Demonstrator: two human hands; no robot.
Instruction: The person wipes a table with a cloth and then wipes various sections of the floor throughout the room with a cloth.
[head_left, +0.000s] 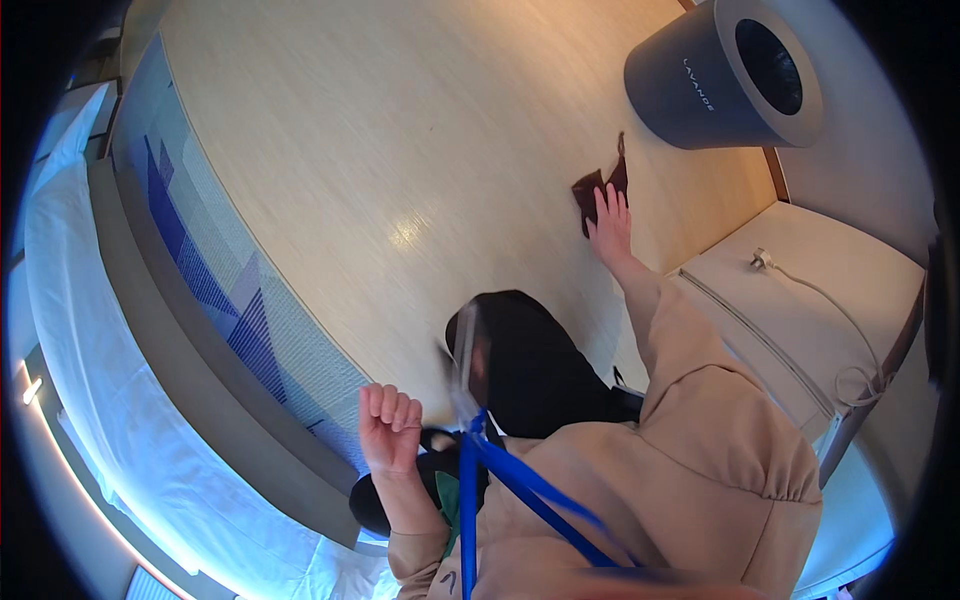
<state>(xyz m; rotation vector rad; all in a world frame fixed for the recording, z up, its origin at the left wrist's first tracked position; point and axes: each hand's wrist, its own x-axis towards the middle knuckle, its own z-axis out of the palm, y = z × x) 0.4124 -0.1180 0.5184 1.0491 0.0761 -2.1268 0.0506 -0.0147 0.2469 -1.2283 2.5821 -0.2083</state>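
Note:
My right hand (612, 231) reaches forward and lies with fingers stretched over a dark brown cloth (589, 196) on the wood-look floor. It holds the cloth down against the boards. Part of the cloth sticks out past the fingertips and ends in a thin loop. My left hand (391, 427) is raised near my left knee, its fingers curled in and nothing seen in them. Between the hands hangs a blue lanyard (469, 517) with a clear badge holder (466, 360), blurred. My knee in black trousers (540, 360) is bent low over the floor.
A dark grey waste bin (675, 82) with a pale rim, bearing writing, stands by the wall. To the right, a plug (762, 259) and its cable lie on a white surface (720, 262). A blue-patterned carpet (225, 277) and a bed with white sheets (97, 360) run along the left.

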